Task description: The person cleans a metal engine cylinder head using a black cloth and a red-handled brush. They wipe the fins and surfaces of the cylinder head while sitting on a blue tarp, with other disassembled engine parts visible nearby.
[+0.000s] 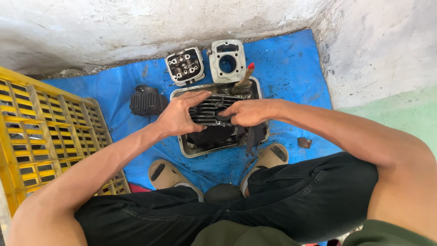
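A dark finned engine cylinder (pixel 214 109) rests in a shallow metal tray (pixel 184 148) on a blue tarp. My left hand (pixel 180 116) grips its left side, fingers spread over the fins. My right hand (pixel 248 112) presses a black rag (pixel 252 136) against the fins on the right side; the rag hangs down over the tray's edge. A brush with a red tip (pixel 246 75) leans at the tray's far corner.
Beyond the tray lie a cylinder head (pixel 185 66), a pale cylinder block (pixel 227 60) and a black finned cylinder (pixel 146 101). A yellow plastic crate (pixel 45 132) stands at left. Whitewashed walls close the corner. My sandalled feet (pixel 170 175) sit near the tray.
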